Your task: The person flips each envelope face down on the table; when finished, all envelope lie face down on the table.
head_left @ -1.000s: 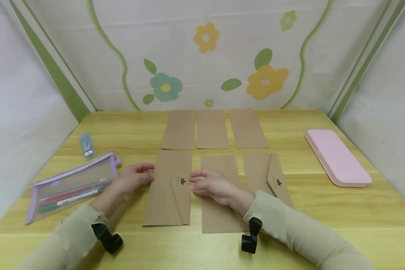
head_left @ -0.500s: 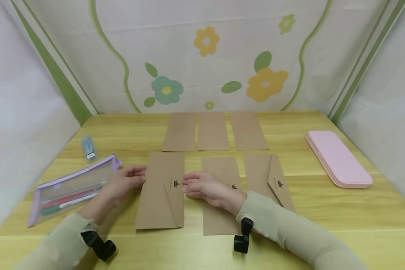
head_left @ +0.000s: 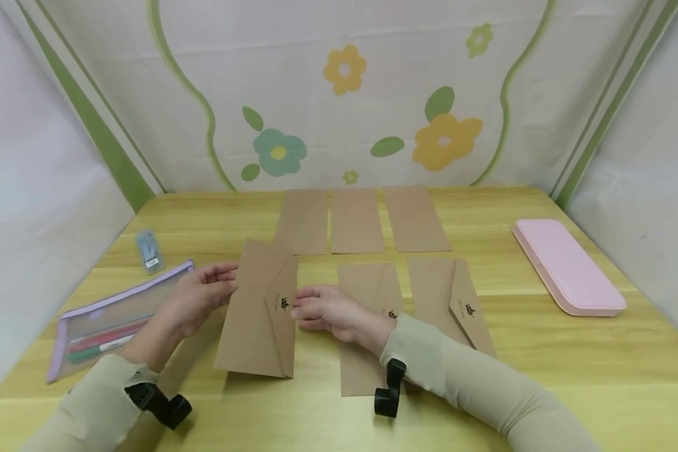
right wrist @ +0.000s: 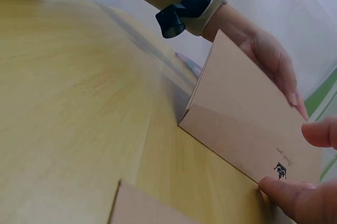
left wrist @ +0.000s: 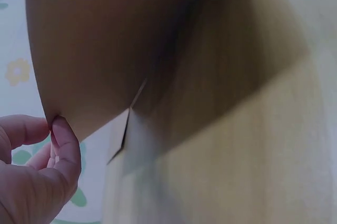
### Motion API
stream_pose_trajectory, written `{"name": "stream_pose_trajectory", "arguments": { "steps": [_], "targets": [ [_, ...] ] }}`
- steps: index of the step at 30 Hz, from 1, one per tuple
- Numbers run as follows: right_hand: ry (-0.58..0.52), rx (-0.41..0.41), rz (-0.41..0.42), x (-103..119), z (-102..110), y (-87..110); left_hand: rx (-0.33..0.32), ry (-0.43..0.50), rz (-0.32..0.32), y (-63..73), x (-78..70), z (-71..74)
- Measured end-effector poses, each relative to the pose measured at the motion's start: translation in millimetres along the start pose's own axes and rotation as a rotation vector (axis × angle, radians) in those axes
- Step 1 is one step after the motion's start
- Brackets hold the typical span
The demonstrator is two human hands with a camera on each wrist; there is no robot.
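Clock positions taken around the held envelope (head_left: 248,314), head view; held between 7 and 8 o'clock from view centre, over the wooden table (head_left: 305,427). Tilted: raised along its 9 o'clock long edge, low along its 3 o'clock one.

With left hand (head_left: 198,298) at 9 o'clock, pinching the raised edge between thumb and finger; clearest in left wrist view, brown underside showing.

With right hand (head_left: 330,314) at 3 o'clock, touching the low edge with fingertips, thumb and nearest finger spread apart. Can't tell from right wrist view how the remaining fingers lie.

Printed with black crown (head_left: 285,304) and "Thank you" on the flap (head_left: 279,329), toward 3 o'clock.

Also at 3 o'clock: middle envelope (head_left: 358,367), flat, partly covered in view by right hand. Farther out, same bearing: far envelope (head_left: 437,289), flat, crown up. Farthest: pink case (head_left: 567,263).

From 1 to 2 o'clock: three plain brown paper pieces (head_left: 357,220), side by side, leftmost slightly overlapped in view by held envelope.

At 9 o'clock, past left hand: clear pouch (head_left: 138,301) with purple trim, containing pens (head_left: 106,332). At 10 o'clock: small blue item (head_left: 149,250), can't identify.

At 12 o'clock: flower-print cloth (head_left: 344,25).
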State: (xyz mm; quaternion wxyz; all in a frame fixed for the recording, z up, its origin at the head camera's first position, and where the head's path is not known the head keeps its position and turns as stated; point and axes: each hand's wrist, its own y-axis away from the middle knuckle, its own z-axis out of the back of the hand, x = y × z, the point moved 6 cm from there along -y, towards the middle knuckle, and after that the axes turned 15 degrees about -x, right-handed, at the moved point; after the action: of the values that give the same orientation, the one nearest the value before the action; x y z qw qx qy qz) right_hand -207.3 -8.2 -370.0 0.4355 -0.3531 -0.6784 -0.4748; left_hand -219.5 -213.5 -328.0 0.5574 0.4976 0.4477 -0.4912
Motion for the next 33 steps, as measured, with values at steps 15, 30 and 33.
{"name": "stream_pose_trajectory", "arguments": {
  "steps": [15, 30, 33],
  "targets": [
    [-0.027, -0.008, -0.001, -0.8, -7.0, -0.1, 0.019, 0.035, -0.019, -1.2, -24.8, -33.3],
    [0.052, -0.046, 0.119, 22.4, -14.8, 11.1, -0.002, 0.054, -0.005, -1.6, -30.6, -55.9],
    [0.107, -0.082, 0.176, 34.1, -18.4, 12.9, 0.013, 0.039, 0.005, -1.8, -29.5, -58.1]
  ]
}}
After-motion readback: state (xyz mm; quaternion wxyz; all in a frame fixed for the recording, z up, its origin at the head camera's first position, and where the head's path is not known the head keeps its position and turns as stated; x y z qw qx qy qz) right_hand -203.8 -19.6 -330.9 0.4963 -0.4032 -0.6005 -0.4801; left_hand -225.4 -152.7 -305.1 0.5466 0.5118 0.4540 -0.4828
